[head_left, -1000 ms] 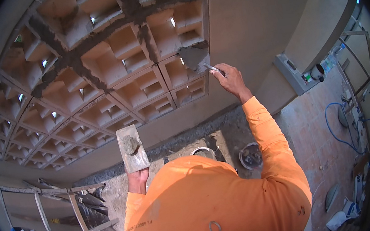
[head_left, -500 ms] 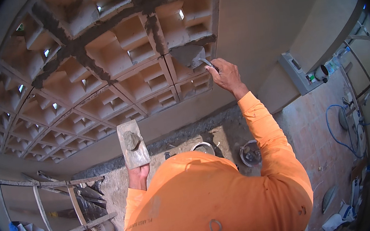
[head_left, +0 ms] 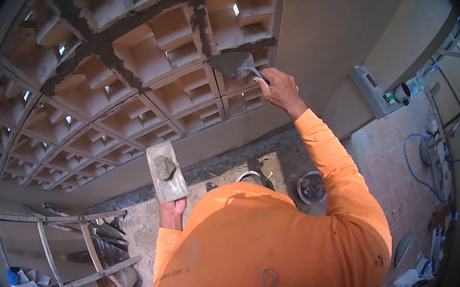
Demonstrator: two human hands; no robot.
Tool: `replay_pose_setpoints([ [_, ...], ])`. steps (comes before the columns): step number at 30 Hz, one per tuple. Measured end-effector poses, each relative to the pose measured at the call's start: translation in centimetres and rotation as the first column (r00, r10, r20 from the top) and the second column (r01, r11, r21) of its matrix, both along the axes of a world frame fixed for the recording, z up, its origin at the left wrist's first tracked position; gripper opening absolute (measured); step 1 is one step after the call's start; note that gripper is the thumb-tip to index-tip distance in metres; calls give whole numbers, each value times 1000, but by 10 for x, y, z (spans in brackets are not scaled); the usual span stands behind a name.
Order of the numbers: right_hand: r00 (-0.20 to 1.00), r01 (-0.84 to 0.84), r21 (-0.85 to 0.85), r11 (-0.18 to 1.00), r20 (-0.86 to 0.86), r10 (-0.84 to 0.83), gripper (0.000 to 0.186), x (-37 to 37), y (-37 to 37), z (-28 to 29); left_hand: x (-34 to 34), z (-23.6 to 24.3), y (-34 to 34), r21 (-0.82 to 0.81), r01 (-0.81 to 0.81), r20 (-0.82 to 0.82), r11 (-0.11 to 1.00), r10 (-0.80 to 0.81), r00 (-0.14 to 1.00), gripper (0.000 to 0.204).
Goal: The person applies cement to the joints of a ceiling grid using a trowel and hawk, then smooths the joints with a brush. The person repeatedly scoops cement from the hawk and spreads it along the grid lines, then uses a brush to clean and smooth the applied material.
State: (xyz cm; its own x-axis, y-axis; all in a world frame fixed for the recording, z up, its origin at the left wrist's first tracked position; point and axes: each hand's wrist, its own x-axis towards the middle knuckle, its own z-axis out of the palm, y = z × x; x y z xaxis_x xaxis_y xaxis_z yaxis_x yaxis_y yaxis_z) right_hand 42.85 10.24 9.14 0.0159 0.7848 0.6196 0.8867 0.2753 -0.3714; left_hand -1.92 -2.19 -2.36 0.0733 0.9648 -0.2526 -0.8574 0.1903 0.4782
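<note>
- My right hand [head_left: 280, 89]: closed around the handle of the trowel [head_left: 235, 63]; finger wrap partly hidden.
- My left hand [head_left: 172, 209]: gripping the board [head_left: 173, 192] at its near end; fingers underneath not fully visible.
- Board: reaches ahead from the left hand, long axis away from me, bearing a lump [head_left: 165, 168] of grey mortar.
- Key relation: the trowel lies ahead and left of the right hand, long axis slanting up-left, tip by a crossing of seams in the blocks [head_left: 151, 47]. Right hand nearer the seam; left hand lower, well apart. Whether the blade presses flat, cannot tell.
- Mortar strip [head_left: 255, 45]: ahead of the right hand, along the blade's upper edge and on to the right.
- Against one second ago: the trowel sits further left along the seam; more strip shows right of it. Lump remains on the board.
- Pail [head_left: 300, 192]: nearer me than the right hand.
- Ladder [head_left: 50, 252]: left of the left hand.
</note>
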Motion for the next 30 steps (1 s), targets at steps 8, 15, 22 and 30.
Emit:
replay_pose_setpoints([
  [8, 999, -36, 35, 999, -9, 36, 20, -9, -5, -3, -1, 11, 1, -36, -45, 37, 998, 46, 998, 34],
  [15, 996, -12, 89, 996, 86, 4, 18, -8, 13, -16, -12, 0, 3, -21, -28, 1, 999, 29, 1000, 34],
  [22, 974, -59, -6, 998, -220, 57, 19, -21, -35, -43, -8, 5, -2, -106, -73, 34, 992, 77, 996, 24],
  [30, 290, -162, -130, 978, -954, -79, 31, -89, -9, -68, -22, -11, 7, -154, -68, 4, 986, 70, 998, 25],
])
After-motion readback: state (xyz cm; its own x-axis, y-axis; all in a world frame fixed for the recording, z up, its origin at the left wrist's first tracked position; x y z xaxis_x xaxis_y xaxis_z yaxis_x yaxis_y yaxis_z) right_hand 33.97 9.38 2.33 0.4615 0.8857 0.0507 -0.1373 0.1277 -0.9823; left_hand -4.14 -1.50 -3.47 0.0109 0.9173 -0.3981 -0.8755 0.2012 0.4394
